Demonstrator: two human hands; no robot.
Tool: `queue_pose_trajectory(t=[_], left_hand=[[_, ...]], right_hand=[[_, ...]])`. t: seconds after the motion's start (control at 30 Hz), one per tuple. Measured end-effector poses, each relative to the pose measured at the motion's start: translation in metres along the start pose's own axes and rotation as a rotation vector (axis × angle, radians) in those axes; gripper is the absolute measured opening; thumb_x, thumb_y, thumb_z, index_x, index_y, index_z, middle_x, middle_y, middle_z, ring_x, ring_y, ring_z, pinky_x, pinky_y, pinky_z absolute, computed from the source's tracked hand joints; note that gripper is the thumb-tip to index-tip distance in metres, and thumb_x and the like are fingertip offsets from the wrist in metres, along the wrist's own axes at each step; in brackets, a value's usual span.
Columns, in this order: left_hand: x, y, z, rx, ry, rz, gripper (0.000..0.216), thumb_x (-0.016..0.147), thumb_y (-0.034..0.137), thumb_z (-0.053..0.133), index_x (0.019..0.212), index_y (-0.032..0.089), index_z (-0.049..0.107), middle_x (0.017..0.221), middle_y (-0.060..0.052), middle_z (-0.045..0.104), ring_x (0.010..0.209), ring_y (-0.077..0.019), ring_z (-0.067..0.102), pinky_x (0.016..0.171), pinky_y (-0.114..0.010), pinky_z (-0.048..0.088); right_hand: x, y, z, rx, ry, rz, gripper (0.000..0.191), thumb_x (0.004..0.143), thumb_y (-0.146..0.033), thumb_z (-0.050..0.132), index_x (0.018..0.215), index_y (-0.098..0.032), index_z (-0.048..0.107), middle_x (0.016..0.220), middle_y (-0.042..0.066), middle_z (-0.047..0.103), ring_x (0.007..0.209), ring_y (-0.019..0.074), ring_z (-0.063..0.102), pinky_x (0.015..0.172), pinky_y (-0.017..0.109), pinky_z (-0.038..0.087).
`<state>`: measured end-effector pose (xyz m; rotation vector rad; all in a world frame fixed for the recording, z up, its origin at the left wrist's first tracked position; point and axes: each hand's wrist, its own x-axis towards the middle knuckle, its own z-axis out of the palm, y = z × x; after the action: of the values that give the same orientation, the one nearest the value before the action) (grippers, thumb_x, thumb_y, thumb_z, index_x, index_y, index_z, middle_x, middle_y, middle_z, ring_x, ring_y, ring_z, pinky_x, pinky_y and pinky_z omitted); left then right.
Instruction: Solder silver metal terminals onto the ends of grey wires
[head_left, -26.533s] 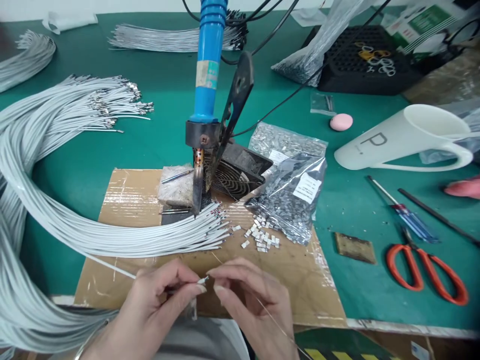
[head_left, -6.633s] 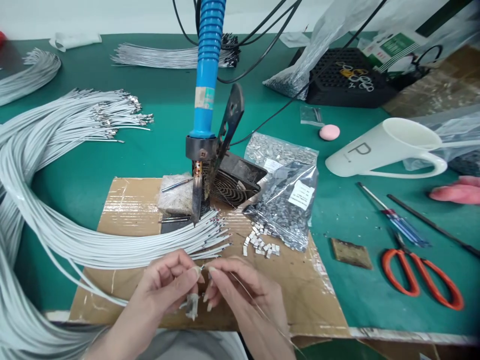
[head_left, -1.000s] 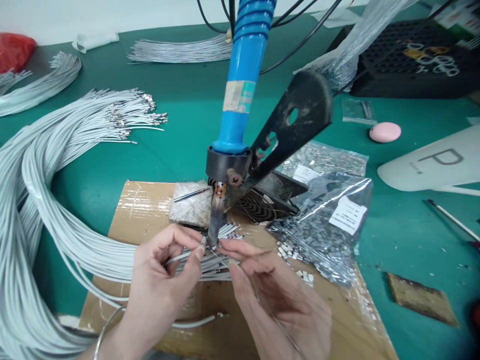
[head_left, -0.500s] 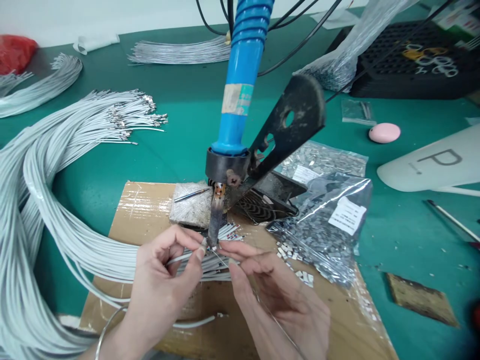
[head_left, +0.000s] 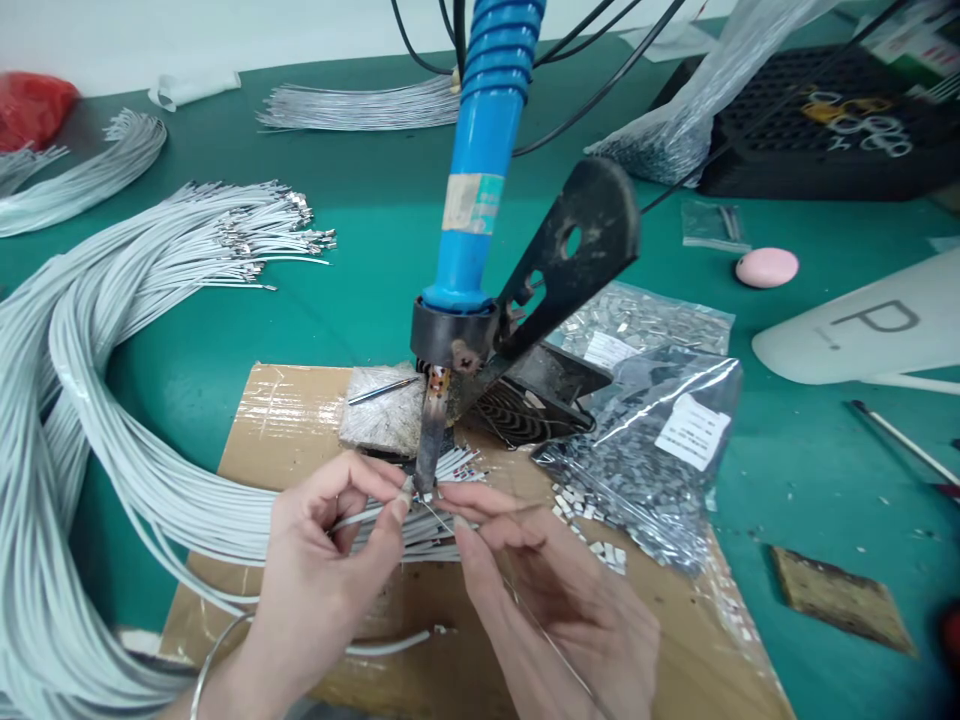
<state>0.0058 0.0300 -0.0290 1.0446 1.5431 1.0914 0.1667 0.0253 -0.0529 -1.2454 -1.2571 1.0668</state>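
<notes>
A blue-handled soldering iron (head_left: 480, 170) stands clamped in a black bracket (head_left: 559, 260), its tip (head_left: 429, 450) pointing down at a cardboard sheet (head_left: 285, 420). My left hand (head_left: 330, 560) pinches the end of one grey wire right at the tip. My right hand (head_left: 555, 590) pinches a thin strand of solder wire (head_left: 540, 630) and touches its end to the same spot. A fan of grey wire ends (head_left: 420, 530) lies under both hands.
A big bundle of grey wires (head_left: 90, 400) curves along the left. Bags of small metal terminals (head_left: 645, 440) and loose ones lie to the right of the iron, near a small black fan (head_left: 525, 405). A white jug (head_left: 870, 330), pink blob (head_left: 766, 267) and black tray (head_left: 817, 130) sit further right.
Over the last second both hands hold still at the iron's tip. Since 6.6 s ago they moved from the cardboard's near edge up to the tip, and my view came closer.
</notes>
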Motion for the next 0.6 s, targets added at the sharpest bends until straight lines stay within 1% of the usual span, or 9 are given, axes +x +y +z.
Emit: queue_pose_trajectory(t=[0.1,0.23,0.3,0.37,0.5,0.6], left_hand=[[0.0,0.002,0.002,-0.021,0.038,-0.002,0.016,0.085,0.01,0.076,0.073,0.02,0.073,0.085,0.0,0.078,0.071,-0.0099,0.072,0.06,-0.01,0.05],[0.0,0.007,0.006,-0.016,0.031,-0.022,0.014,0.078,0.008,0.079,0.072,0.019,0.073,0.085,-0.001,0.078,0.07,-0.0115,0.072,0.059,-0.012,0.05],[-0.001,0.009,0.008,-0.02,0.085,-0.033,0.013,0.078,0.01,0.08,0.07,0.019,0.073,0.083,-0.001,0.078,0.067,-0.0116,0.07,0.057,-0.013,0.049],[-0.002,0.01,0.007,-0.018,0.103,-0.035,0.014,0.077,0.011,0.08,0.069,0.018,0.072,0.082,-0.002,0.077,0.066,-0.0117,0.069,0.056,-0.014,0.048],[-0.001,0.006,0.003,0.013,0.01,-0.011,0.014,0.081,0.01,0.078,0.073,0.018,0.072,0.085,-0.003,0.078,0.071,-0.0131,0.072,0.058,-0.014,0.051],[0.001,0.002,0.0,0.023,-0.006,-0.012,0.014,0.086,0.011,0.075,0.074,0.018,0.071,0.089,-0.004,0.079,0.073,-0.0126,0.073,0.06,-0.014,0.051]], right_hand=[[0.0,-0.001,0.001,-0.028,0.012,-0.004,0.02,0.093,-0.013,0.072,0.082,-0.029,0.065,0.107,-0.007,0.085,0.097,0.0121,0.082,0.087,0.019,0.062],[0.0,-0.004,0.001,-0.041,0.04,0.008,0.019,0.092,-0.015,0.074,0.08,-0.028,0.066,0.103,-0.004,0.086,0.091,0.0165,0.083,0.086,0.026,0.065],[0.001,-0.006,0.001,-0.047,0.034,0.011,0.019,0.091,-0.015,0.074,0.079,-0.028,0.067,0.103,-0.003,0.086,0.09,0.0186,0.084,0.085,0.028,0.066],[0.001,-0.008,0.001,-0.045,0.036,0.02,0.018,0.091,-0.016,0.074,0.078,-0.027,0.067,0.102,-0.001,0.086,0.089,0.0202,0.084,0.084,0.03,0.067],[0.001,-0.007,0.002,-0.017,0.054,0.035,0.018,0.09,-0.017,0.075,0.077,-0.026,0.068,0.101,0.002,0.086,0.089,0.021,0.084,0.08,0.028,0.067],[0.001,-0.006,0.003,-0.036,0.055,0.047,0.018,0.09,-0.018,0.076,0.075,-0.026,0.069,0.099,0.0,0.086,0.089,0.0197,0.083,0.08,0.026,0.066]])
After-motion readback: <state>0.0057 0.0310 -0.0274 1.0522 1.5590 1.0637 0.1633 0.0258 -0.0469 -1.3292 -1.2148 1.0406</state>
